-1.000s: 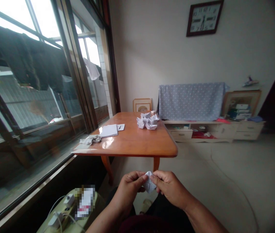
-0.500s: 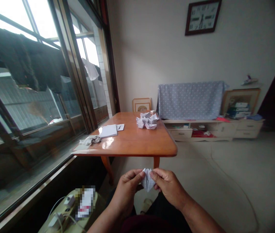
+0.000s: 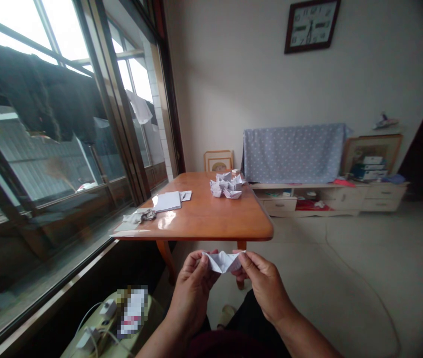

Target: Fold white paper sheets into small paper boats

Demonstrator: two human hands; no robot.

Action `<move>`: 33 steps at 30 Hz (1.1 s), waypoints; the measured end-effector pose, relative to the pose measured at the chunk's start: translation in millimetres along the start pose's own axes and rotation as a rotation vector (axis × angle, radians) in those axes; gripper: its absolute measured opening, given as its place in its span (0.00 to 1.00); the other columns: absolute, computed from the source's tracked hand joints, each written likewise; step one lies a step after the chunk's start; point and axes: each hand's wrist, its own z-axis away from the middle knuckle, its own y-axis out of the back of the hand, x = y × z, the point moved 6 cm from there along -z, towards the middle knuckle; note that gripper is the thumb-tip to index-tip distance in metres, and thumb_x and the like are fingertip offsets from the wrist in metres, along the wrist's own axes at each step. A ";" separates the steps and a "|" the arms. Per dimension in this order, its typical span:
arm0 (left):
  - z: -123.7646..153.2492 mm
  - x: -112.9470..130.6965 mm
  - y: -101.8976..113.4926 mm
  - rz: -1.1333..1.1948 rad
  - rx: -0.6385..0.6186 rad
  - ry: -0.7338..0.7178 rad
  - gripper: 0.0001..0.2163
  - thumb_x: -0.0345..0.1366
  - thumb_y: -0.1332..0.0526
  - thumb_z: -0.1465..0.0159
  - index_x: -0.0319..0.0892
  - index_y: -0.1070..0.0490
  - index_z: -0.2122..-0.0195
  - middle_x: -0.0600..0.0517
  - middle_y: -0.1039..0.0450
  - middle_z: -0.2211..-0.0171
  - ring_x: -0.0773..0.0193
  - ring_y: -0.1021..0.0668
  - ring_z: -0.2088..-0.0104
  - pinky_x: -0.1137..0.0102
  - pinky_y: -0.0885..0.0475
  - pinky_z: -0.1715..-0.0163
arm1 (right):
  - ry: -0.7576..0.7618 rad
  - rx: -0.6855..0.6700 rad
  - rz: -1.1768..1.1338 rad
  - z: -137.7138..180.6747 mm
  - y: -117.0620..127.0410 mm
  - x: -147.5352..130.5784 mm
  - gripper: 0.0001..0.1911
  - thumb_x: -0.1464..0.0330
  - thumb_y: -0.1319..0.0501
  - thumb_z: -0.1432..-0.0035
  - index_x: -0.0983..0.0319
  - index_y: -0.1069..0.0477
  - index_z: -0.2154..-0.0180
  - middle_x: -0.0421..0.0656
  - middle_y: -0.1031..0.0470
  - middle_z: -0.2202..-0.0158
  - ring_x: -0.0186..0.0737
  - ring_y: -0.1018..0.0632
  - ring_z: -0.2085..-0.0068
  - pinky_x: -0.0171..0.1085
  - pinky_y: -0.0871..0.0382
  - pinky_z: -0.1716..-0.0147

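Note:
A folded paper boat (image 3: 222, 261) is stretched sideways between my two hands, a small peak standing at its middle. My left hand (image 3: 194, 273) pinches its left tip between thumb and fingers. At the opposite tip, my right hand (image 3: 258, 273) grips the paper the same way. Beyond them on the wooden table (image 3: 211, 221) lies a pile of folded white paper pieces (image 3: 226, 186). A stack of white paper (image 3: 167, 201) rests on the table's left half, with a crumpled grey cloth (image 3: 140, 217) nearer its left corner.
At lower left, a pale green stool (image 3: 142, 325) carries plugs and cables. A window (image 3: 65, 124) runs along the left. Behind the table stands a low white cabinet (image 3: 383, 198), partly under a blue dotted cloth (image 3: 293, 154). A cable (image 3: 361, 278) crosses the floor at right.
My hands have moved apart and slightly up. The paper between them has gone from a narrow, pointed folded shape to a wide boat shape.

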 end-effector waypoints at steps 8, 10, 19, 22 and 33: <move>0.9 3.7 -3.1 0.073 0.044 -0.027 0.13 0.36 0.29 0.40 0.43 0.34 0.61 0.47 0.21 0.57 0.59 0.19 0.57 0.64 0.25 0.53 | -0.068 0.149 -0.202 -1.2 0.7 10.5 0.23 0.49 0.36 0.39 0.63 0.22 0.60 0.48 0.19 0.66 0.45 0.18 0.65 0.39 0.26 0.68; 0.8 2.5 -1.8 0.074 0.054 -0.036 0.13 0.36 0.29 0.39 0.43 0.34 0.61 0.47 0.21 0.58 0.59 0.18 0.57 0.63 0.25 0.53 | -0.100 0.178 -0.259 -2.2 -0.2 15.1 0.23 0.49 0.34 0.41 0.63 0.21 0.60 0.47 0.19 0.67 0.44 0.19 0.67 0.38 0.26 0.69; 2.4 3.2 -4.4 -0.030 -0.009 -0.066 0.14 0.38 0.30 0.39 0.43 0.31 0.57 0.47 0.23 0.56 0.60 0.21 0.56 0.64 0.29 0.51 | -0.009 0.170 -0.074 -0.4 0.6 8.4 0.23 0.48 0.39 0.37 0.62 0.22 0.60 0.47 0.20 0.68 0.45 0.20 0.67 0.40 0.26 0.68; 4.7 -0.3 -6.6 -0.131 -0.063 -0.045 0.21 0.35 0.27 0.42 0.43 0.31 0.50 0.47 0.24 0.55 0.58 0.23 0.54 0.65 0.31 0.50 | 0.015 0.123 -0.049 1.0 -1.0 5.1 0.22 0.50 0.41 0.35 0.62 0.23 0.61 0.46 0.20 0.68 0.44 0.21 0.67 0.39 0.28 0.69; 0.2 -3.2 -3.6 -0.255 -0.054 -0.082 0.12 0.38 0.29 0.40 0.40 0.29 0.59 0.49 0.24 0.65 0.61 0.25 0.63 0.67 0.33 0.59 | -0.057 0.074 -0.120 4.8 -5.7 13.4 0.21 0.50 0.40 0.35 0.62 0.24 0.62 0.45 0.21 0.70 0.43 0.21 0.68 0.37 0.31 0.71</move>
